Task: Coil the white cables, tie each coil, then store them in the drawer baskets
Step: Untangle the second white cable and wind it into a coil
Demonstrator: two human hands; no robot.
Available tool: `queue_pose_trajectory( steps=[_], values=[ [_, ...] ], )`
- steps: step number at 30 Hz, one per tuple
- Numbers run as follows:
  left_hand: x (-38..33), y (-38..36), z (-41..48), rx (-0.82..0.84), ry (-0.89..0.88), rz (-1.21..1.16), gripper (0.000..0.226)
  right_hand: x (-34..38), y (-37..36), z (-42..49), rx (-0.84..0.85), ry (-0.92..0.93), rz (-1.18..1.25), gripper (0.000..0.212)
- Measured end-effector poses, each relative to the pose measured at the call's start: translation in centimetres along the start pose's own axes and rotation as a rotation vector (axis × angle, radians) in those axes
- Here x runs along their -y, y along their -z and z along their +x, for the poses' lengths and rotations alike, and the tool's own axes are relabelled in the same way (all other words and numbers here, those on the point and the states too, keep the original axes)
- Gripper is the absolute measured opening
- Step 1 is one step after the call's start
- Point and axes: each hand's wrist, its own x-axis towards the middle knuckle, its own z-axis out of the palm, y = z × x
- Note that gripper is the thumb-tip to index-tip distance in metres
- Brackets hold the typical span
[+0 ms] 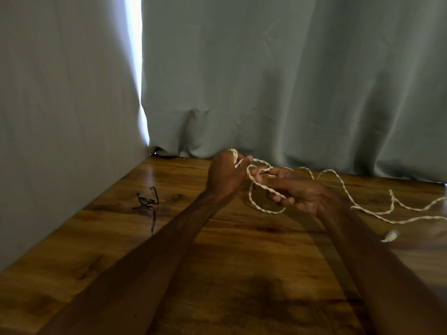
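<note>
Left hand (225, 176) and right hand (298, 193), fingers curled, pinch white cable (268, 211); its length trails right

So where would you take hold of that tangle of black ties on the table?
Probably at the bunched middle of the black ties, pinching from above: the thin strands lie nearly flat on the wooden table, but there they cross and lift. The left hand is nearer but holds the cable.

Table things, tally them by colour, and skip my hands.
White: 1, the twisted cable
Black: 1, a tangled clump of ties; single strands can't be counted
Total: 2
</note>
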Motion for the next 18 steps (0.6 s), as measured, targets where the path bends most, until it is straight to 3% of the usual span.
queue_pose_trajectory(
  steps=[4, 7, 12, 18],
  values=[
    [0.0, -0.1, 0.2, -0.002, 0.017, -0.038, 0.032, -0.4, 0.1, 0.4, 0.061, 0.053, 0.046, 0.033],
    [0.3, -0.1, 0.4, -0.019, 0.046, -0.054, 0.031, -0.6, 0.5, 0.9, 0.015, 0.128, 0.072, 0.024],
    [0.3, 0.0, 0.7, -0.063, 0.088, -0.063, 0.026, -0.4, 0.1, 1.1, 0.025, 0.189, 0.044, 0.025],
    [1.7, 0.7, 1.8, -0.146, 0.179, -0.082, 0.027, 0.6, -0.6, 1.1, -0.033, 0.114, -0.027, 0.024]
  ],
)
